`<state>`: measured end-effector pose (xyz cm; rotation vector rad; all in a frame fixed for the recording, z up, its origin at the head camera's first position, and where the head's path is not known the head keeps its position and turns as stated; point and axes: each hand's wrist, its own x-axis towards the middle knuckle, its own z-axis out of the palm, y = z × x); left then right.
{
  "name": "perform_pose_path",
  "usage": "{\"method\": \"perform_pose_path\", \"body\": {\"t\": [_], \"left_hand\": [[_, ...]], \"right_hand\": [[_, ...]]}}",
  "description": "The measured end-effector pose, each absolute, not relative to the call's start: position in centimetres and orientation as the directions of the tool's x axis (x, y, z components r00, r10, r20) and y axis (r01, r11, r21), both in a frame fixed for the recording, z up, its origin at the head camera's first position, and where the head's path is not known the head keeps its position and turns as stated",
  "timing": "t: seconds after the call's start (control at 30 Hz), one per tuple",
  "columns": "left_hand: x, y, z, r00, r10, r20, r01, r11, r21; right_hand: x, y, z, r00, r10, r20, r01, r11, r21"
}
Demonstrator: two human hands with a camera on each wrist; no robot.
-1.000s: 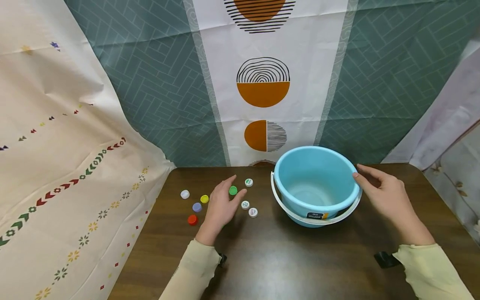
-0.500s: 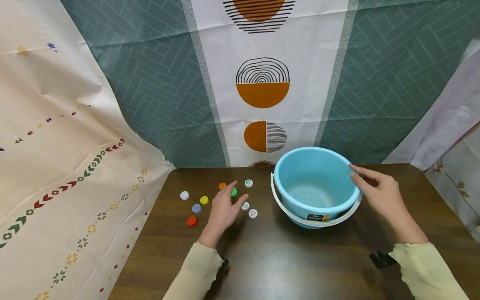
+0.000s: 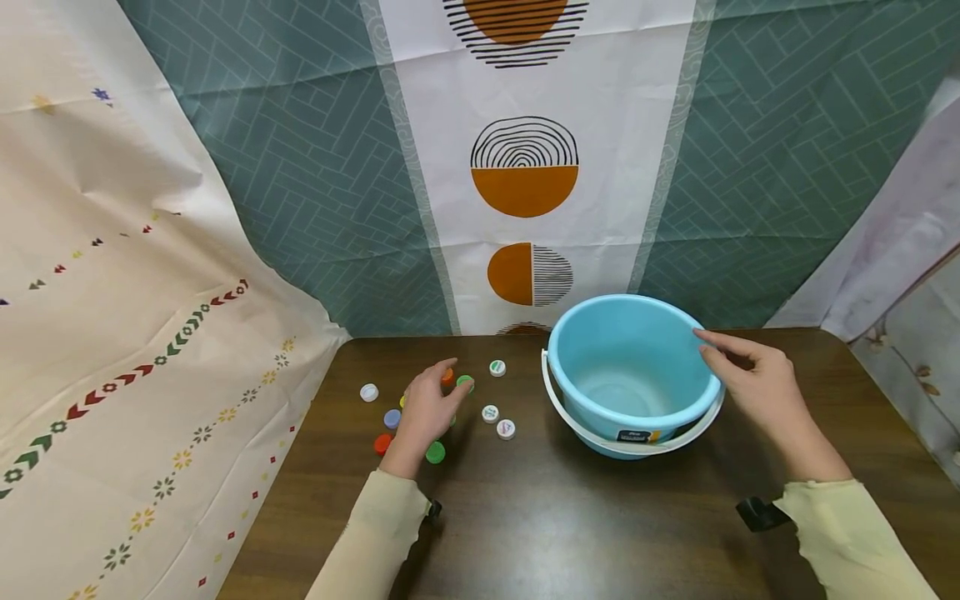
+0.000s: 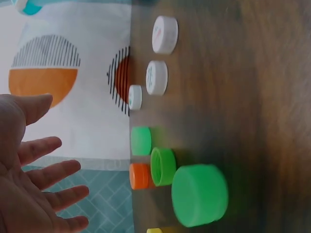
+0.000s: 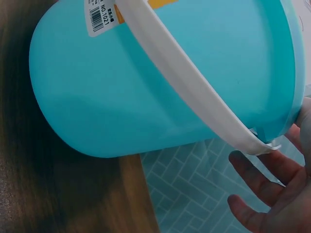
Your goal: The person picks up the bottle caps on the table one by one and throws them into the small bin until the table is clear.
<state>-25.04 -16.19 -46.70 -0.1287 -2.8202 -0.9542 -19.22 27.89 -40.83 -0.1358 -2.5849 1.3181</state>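
Observation:
My left hand (image 3: 423, 412) hovers over bottle caps on the table, its fingers spread and holding nothing. Near its fingertips lie an orange cap (image 3: 447, 377) and a green cap (image 3: 466, 382); another green cap (image 3: 435, 452) sits beside the wrist. In the left wrist view the palm (image 4: 14, 184) faces the caps, with a large green cap (image 4: 199, 195) closest to the camera. My right hand (image 3: 761, 392) pinches the right rim of a light blue bucket (image 3: 633, 358) between thumb and index finger. Its other fingers hang loose by the white handle (image 5: 184, 87) in the right wrist view.
Left of my left hand are white (image 3: 368, 392), purple (image 3: 392, 419) and red (image 3: 382, 444) caps; a yellow one is partly hidden. White caps (image 3: 490, 414) lie between hand and bucket. The wooden table (image 3: 570, 525) meets a hanging patterned cloth (image 3: 352, 208) behind.
My left hand shifted right slightly, then back left and lower, uncovering the orange cap and the green cap near the wrist. My right hand slid slightly left along the rim; the bucket stayed in place.

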Motion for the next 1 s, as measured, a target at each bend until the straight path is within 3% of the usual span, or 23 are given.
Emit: {"method": "perform_pose_path", "body": {"t": [0.43,1.0], "left_hand": [[-29.6,-14.1,-47.2,-0.977,0.133,0.169,0.194,0.888,0.417],[-32.0,-12.5,-49.8,-0.981,0.193,0.035,0.19,0.894,0.406]], "right_hand": [[-19.4,28.3,-40.5,-0.953,0.204,0.225,-0.061,0.597,-0.8],[-19.2,27.4,-41.5,-0.928,0.281,0.245,-0.059,0.537,-0.841]]}}
